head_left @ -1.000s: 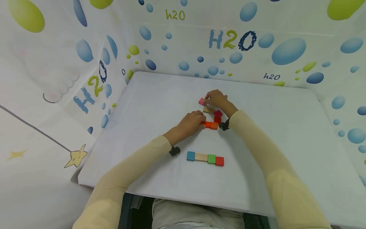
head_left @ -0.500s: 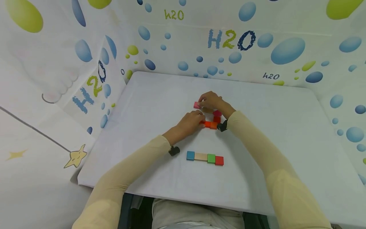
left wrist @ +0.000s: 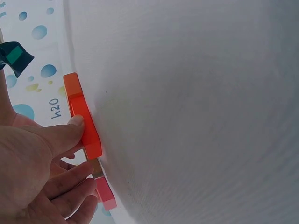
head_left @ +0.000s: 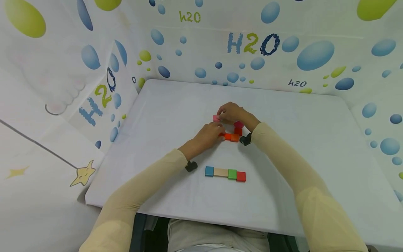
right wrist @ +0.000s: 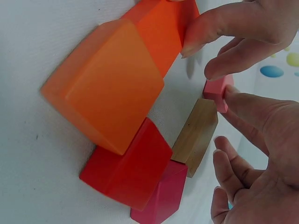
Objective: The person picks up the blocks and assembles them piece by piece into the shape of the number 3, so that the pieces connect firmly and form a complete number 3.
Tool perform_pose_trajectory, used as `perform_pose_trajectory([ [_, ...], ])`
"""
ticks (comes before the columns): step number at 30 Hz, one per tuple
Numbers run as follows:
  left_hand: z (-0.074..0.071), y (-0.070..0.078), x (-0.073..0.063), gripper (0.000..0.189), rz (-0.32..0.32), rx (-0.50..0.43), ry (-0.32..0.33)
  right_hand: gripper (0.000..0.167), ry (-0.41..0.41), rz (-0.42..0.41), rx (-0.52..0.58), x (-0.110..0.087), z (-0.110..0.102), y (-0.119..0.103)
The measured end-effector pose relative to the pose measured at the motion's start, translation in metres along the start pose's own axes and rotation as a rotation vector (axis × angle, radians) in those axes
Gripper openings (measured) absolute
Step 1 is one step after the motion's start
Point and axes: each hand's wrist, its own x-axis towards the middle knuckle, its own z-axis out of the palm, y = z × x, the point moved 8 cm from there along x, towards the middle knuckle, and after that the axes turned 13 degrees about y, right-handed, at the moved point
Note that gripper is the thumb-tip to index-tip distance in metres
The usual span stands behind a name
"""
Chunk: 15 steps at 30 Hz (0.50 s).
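Observation:
My right hand pinches a pink block between thumb and finger, at the end of a plain wooden block. My left hand pinches an orange-red block, with the thumb on its near side. That block adjoins an orange block on its right. A red block and a crimson block continue the line around to the wooden block. Together the blocks form a bent row, with its left side between my hands. The wooden block is mostly hidden by my right hand in the head view.
Nearer me on the white table lies a straight row: a blue block, a wooden block, a green block and a red block. A printed curtain hangs behind the table.
My right hand has moved left and slightly toward me, bringing the pink block to the left end of the wooden block. My left hand stays on the orange-red block.

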Motion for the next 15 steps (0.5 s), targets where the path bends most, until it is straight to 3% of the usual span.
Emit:
perform_pose_trajectory([
  [15, 0.0005, 0.0, -0.0008, 0.025, -0.012, 0.001, -0.014, 0.031, -0.001, -0.025, -0.009, -0.0037, 0.0006, -0.001],
])
